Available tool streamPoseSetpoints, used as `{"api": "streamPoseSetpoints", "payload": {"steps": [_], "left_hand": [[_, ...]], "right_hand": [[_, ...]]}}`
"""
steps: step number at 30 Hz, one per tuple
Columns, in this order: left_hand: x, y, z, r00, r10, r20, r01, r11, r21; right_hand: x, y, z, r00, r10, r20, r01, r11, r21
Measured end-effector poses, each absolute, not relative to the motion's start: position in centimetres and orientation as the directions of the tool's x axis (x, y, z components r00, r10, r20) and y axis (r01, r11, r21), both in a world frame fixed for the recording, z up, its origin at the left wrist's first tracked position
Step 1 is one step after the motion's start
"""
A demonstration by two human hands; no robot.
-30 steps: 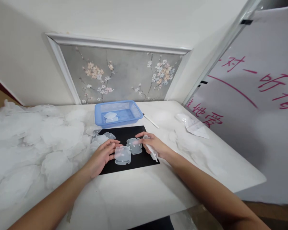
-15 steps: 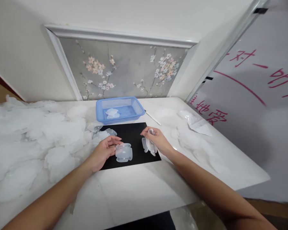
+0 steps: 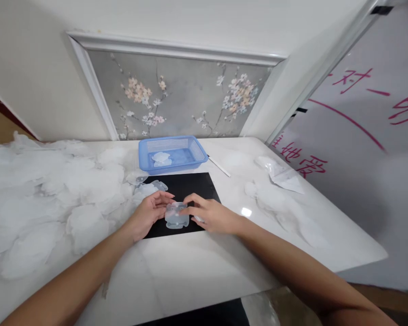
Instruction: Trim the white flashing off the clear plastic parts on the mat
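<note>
A frosted, translucent plastic piece [image 3: 177, 217] with notched sides lies flat on a black mat [image 3: 193, 182]. My left hand [image 3: 148, 213] rests at its left edge, fingers loosely stretched and apart, the fingertips touching or just beside that edge. From the right, my right hand [image 3: 212, 214] reaches over the same piece with its index and middle fingers on the upper right part. Under that hand's palm a bit of the whitish plastic pieces [image 3: 199, 219] shows, held by curled fingers; most of them is hidden. More translucent pieces [image 3: 146, 190] lie beyond my left hand.
A large heap of frosted pieces [image 3: 64, 181] covers the table's left side. At the back stands a blue basket [image 3: 144, 163] with several pieces inside. Right of it are a thin white stick-like tool [image 3: 219, 166] and a clear plastic bag [image 3: 282, 174]. A whiteboard [image 3: 353, 190] borders the right.
My right hand has moved left from the mat's right side, bringing its pieces along, and its fingers now touch the flat piece. My left hand stays nearly in place.
</note>
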State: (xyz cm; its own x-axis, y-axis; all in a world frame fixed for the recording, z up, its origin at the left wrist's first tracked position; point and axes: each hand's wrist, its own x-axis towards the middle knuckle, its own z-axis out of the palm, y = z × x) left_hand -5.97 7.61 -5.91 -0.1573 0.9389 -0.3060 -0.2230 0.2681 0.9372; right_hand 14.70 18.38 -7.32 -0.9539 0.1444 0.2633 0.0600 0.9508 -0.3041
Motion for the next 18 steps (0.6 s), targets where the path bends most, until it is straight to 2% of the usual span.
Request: {"api": "streamPoseSetpoints", "payload": {"steps": [2, 4, 6, 8, 10, 12, 14, 15, 18], "left_hand": [[-5.9, 7.6, -5.9, -0.163, 0.936, -0.314, -0.227, 0.274, 0.935], [-5.7, 7.5, -5.9, -0.166, 0.932, -0.322, -0.219, 0.283, 0.934], [-5.6, 7.5, -5.8, -0.163, 0.937, -0.308, -0.169, 0.281, 0.945], [-5.6, 7.4, -5.7, -0.165, 0.959, -0.229, -0.028, 0.227, 0.973], [-5.9, 7.3, -5.5, -0.187, 0.980, -0.065, 0.234, 0.109, 0.966], [-6.7, 7.3, -5.1, -0.188, 0.973, 0.132, 0.543, -0.009, 0.840], [-7.8, 7.2, -4.7, -0.163, 0.955, 0.248, 0.768, -0.035, 0.640], [-8.4, 7.2, -4.5, -0.160, 0.953, 0.258, 0.834, -0.009, 0.552], [-9.8, 7.3, -4.0, -0.192, 0.968, 0.162, 0.906, 0.111, 0.409]], "right_hand": [[14.3, 18.1, -7.6, -0.951, 0.073, 0.301, 0.006, 0.976, -0.218], [13.9, 17.8, -8.0, -0.923, 0.021, 0.385, -0.061, 0.978, -0.199], [13.6, 17.6, -8.2, -0.877, 0.073, 0.476, -0.091, 0.945, -0.313], [13.4, 17.6, -8.2, -0.820, 0.308, 0.482, -0.008, 0.836, -0.549], [13.5, 17.9, -7.9, -0.723, 0.603, 0.335, 0.153, 0.614, -0.774], [13.7, 18.5, -7.5, -0.627, 0.770, 0.123, 0.274, 0.366, -0.890], [13.9, 19.3, -7.3, -0.594, 0.804, -0.031, 0.321, 0.202, -0.925], [14.0, 19.6, -7.2, -0.594, 0.801, -0.077, 0.335, 0.159, -0.929], [14.1, 20.2, -7.2, -0.600, 0.789, -0.134, 0.359, 0.117, -0.926]]}}
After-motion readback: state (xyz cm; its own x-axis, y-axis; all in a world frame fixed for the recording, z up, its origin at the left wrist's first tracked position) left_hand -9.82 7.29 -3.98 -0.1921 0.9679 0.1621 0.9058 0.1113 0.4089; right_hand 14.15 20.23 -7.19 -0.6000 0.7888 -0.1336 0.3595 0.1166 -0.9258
